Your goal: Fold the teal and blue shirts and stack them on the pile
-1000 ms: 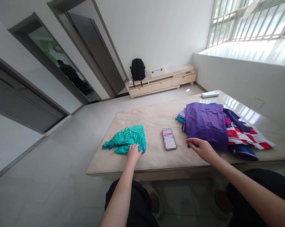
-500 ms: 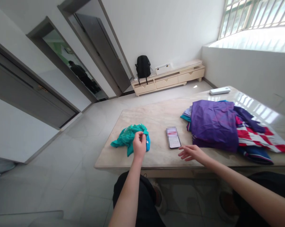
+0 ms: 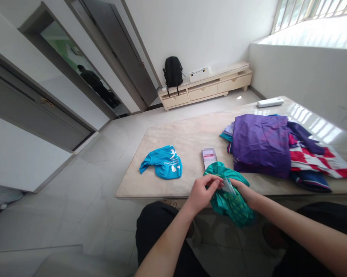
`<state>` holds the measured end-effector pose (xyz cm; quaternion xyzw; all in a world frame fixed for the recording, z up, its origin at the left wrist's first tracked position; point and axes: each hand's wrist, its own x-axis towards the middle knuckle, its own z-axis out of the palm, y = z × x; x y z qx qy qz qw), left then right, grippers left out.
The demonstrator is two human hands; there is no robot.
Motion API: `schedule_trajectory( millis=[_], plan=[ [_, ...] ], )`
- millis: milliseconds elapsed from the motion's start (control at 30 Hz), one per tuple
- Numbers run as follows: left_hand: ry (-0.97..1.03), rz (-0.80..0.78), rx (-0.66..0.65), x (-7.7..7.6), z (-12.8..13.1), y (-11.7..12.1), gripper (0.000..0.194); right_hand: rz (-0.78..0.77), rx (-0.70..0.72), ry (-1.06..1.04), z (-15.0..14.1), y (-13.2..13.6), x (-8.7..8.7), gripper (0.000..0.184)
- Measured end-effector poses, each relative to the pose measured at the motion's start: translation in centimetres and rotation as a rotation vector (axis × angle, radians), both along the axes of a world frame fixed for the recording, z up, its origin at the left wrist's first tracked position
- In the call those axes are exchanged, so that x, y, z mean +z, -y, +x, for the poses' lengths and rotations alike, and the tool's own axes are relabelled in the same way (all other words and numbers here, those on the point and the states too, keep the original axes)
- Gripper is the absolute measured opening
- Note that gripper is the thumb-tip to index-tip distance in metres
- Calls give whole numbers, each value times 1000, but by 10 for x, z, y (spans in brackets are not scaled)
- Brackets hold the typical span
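My left hand (image 3: 202, 191) and my right hand (image 3: 243, 190) both grip a green patterned garment (image 3: 229, 197) held at the near edge of the marble table (image 3: 190, 138); the cloth hangs down past the edge. A small white tag shows between my fingers. A blue garment with white print (image 3: 164, 167) lies on the table to the left. A phone (image 3: 208, 156) lies just beyond the green cloth, partly covered by it.
A pile of clothes topped by a purple garment (image 3: 262, 144) and a red-and-white checked one (image 3: 320, 159) fills the table's right side. A white remote (image 3: 270, 102) lies at the far end. A low cabinet (image 3: 208, 90) with a black backpack (image 3: 173, 73) stands by the wall.
My left hand lifted the green garment off the blue one and carried it right to the table's near edge. My right hand left the table and took hold of it too.
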<state>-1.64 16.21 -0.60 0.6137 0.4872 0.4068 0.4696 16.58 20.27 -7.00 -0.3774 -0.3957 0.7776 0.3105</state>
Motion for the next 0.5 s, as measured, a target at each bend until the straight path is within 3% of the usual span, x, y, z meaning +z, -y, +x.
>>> schedule_trajectory(
  millis=[67, 133, 233, 367, 500],
  plan=[
    [-68, 74, 183, -7, -8, -6, 26, -118, 72, -49, 4, -1, 6, 35],
    [-131, 121, 259, -13, -13, -9, 26, -204, 108, -84, 8, -1, 9, 35],
    [-156, 154, 175, -17, -16, -8, 39, -250, 96, -108, 12, -2, 6, 32],
    [-223, 245, 99, -14, -12, -5, 8, -224, 72, -111, 13, -2, 2, 36],
    [-248, 361, 127, -5, -9, -3, 6, -134, 95, -57, 10, -2, 0, 44]
  ],
)
